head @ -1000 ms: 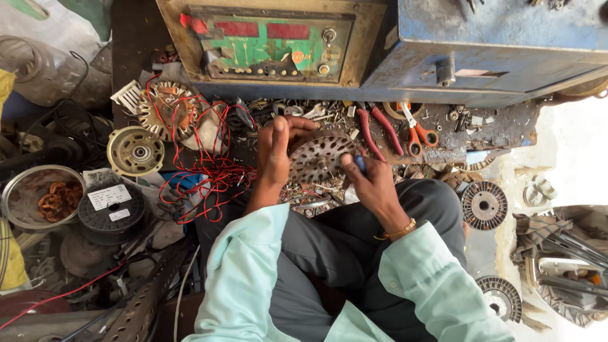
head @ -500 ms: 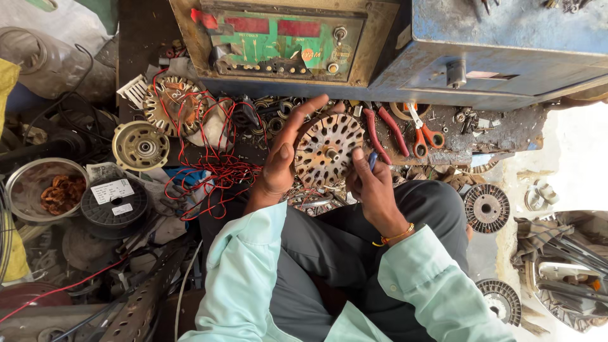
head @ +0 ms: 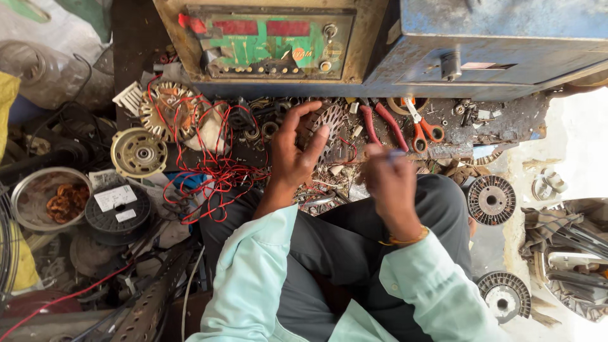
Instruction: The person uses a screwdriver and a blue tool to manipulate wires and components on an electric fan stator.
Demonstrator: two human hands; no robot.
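Note:
My left hand [head: 292, 157] grips a round slotted metal motor core [head: 328, 128] by its left rim and holds it tilted, almost edge-on, above the cluttered ledge. My right hand [head: 387, 179] is blurred beside the core, just to its right, with the fingers curled around a small thin tool with a bluish tip [head: 394, 154]. Both arms wear pale green sleeves, and a gold bangle [head: 405, 240] sits on the right wrist. My knees in dark trousers lie below the hands.
A machine with a green and red control panel [head: 272, 43] stands behind. Red-handled pliers [head: 380, 123] and orange scissors [head: 424, 128] lie on the ledge. Red wires [head: 209, 168], a wound stator [head: 166, 109], a wire spool [head: 117, 212], a bowl of copper scrap [head: 47, 197] and slotted cores [head: 491, 199] surround me.
The motor core has turned from facing up to nearly edge-on in my left hand. My right hand has pulled away from it, toward my knee.

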